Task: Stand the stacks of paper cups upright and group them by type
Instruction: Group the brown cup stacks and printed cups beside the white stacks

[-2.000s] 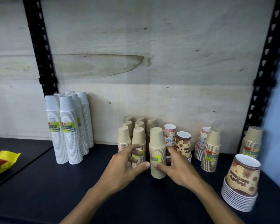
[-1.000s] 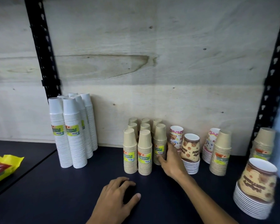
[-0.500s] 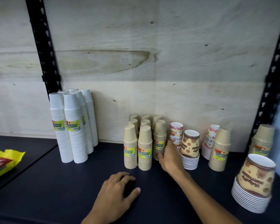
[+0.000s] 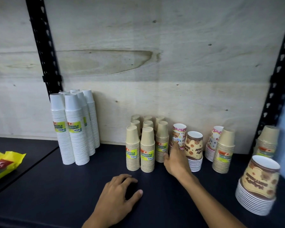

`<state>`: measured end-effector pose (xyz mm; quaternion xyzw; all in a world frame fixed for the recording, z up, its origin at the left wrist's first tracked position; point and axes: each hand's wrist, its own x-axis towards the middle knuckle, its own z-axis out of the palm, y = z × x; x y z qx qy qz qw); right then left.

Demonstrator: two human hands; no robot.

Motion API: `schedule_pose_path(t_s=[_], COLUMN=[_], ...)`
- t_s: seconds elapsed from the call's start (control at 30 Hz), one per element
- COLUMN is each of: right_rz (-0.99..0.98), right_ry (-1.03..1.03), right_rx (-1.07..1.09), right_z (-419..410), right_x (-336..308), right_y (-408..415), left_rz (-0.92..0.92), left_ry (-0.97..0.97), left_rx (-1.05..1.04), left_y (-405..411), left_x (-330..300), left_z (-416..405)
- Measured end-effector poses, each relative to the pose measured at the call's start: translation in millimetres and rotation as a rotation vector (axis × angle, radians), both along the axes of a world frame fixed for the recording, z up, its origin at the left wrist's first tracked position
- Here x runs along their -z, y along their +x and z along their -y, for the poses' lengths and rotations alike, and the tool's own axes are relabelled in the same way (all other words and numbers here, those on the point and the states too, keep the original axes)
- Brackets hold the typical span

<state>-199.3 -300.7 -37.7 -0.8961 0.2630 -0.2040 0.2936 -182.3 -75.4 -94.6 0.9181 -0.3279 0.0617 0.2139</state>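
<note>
Paper cup stacks (image 4: 147, 149) upright, dark shelf (image 4: 56, 186), plywood back wall (image 4: 171, 71)

Tall stacks (image 4: 74, 129) left of short stacks (image 4: 146, 143) on shelf (image 4: 56, 186).

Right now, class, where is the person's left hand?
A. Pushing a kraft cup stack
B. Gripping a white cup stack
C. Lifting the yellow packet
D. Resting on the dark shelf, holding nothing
D: the left hand lies with loosely curved fingers on the dark shelf, in front of the kraft cup stacks and apart from them, with nothing in its grip.
</note>
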Motion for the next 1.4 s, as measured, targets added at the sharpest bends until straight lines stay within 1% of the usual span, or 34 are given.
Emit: schedule_pose_path(t_s=[0.13,0.2,0.27,0.37,0.5,0.6,0.7,0.8,0.93,1.1,1.3,1.4], right_rz=[-0.223,-0.289,-0.279,-0.227,-0.19,-0.252,-0.359,-0.429,-0.456,-0.332,-0.226,-0.183], right_ry=[-0.149,-0.224,-0.277,-0.379,-0.475,-0.539,-0.501,-0.483,-0.406,-0.33,-0.311,-0.331], right_rx=[-0.078,-0.11,-0.078,0.057,0.233,0.365,0.467,0.439,0.357,0.395,0.373,0.353], right_z=[-5,-3,4,27,99,176,226,246,260,270,283,280], right_x=[-39,-67,-98,-142,-177,-170,-150,-134,-123,-111,-94,-98], right_y=[-43,-68,-89,-112,-116,-104,-103,-110,-114,-112,-115,-119], left_rz=[-0.002,-0.004,-0.009,-0.01,0.006,0.013,0.011,0.014,0.014,0.019,0.013,0.02], left_ry=[-0.009,-0.01,-0.008,0.004,-0.018,-0.033,-0.051,-0.056,-0.062,-0.064,-0.058,-0.064], left_rx=[0.005,0.007,0.014,0.017,0.013,0.017,0.02,0.017,0.016,0.015,0.013,0.015], left_y=[0,1,2,1,-1,-1,-1,-1,0,0,0,1], left_x=[1,2,2,3,3,5,6,6,6,6,6,6], left_z=[-1,-1,-2,-2,-2,-2,-2,-3,-3,-2,-3,-3])
